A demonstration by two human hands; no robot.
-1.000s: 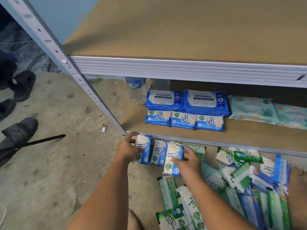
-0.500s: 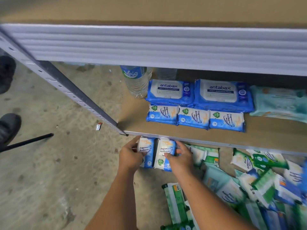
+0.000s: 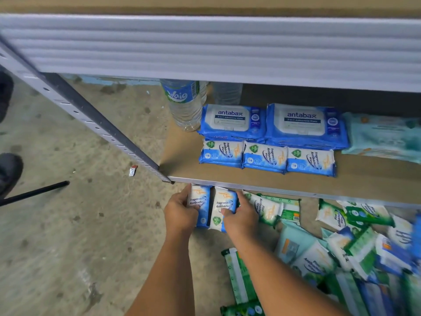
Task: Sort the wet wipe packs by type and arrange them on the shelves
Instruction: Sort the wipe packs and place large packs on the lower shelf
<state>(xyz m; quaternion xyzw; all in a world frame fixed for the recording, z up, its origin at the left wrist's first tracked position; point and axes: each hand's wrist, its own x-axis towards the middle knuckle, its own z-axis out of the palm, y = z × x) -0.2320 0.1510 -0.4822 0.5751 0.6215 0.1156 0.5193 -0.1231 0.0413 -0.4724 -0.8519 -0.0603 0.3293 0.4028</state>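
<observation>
The person's left hand (image 3: 180, 215) and right hand (image 3: 241, 220) are bare. Behind each hand, wrist and forearm are uncovered too, down to the frame's lower edge.

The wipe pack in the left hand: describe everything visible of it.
The wipe pack is a small soft pouch of glossy film, white-fronted with blue edges, printed "Antibacterial" under an orange logo. It stands upright just below the shelf edge. The left hand grips its left side, covering the lower left corner. A matching pack, held by the right hand, stands close on its right; whether they touch is unclear.
</observation>
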